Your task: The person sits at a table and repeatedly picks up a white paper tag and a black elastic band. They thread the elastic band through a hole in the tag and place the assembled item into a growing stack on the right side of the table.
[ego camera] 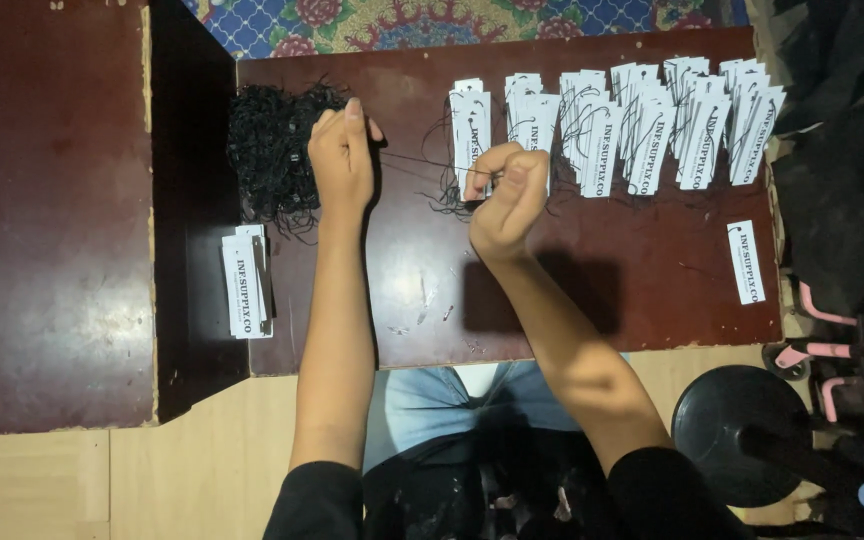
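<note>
My left hand (342,155) pinches one end of a thin black string (422,160) beside a tangled heap of black strings (272,150). My right hand (507,195) is closed on the other end of that string, just in front of a white paper tag (470,125). The string is stretched between both hands above the dark red table (602,290). Several stacks of white tags with strings (642,130) stand in a row along the table's far edge, right of my right hand.
A small stack of white tags (247,285) lies at the table's left edge. One single tag (745,262) lies at the right. A second dark table (47,220) sits to the left. A black round stool (737,425) and pink-handled objects (837,350) are at the right.
</note>
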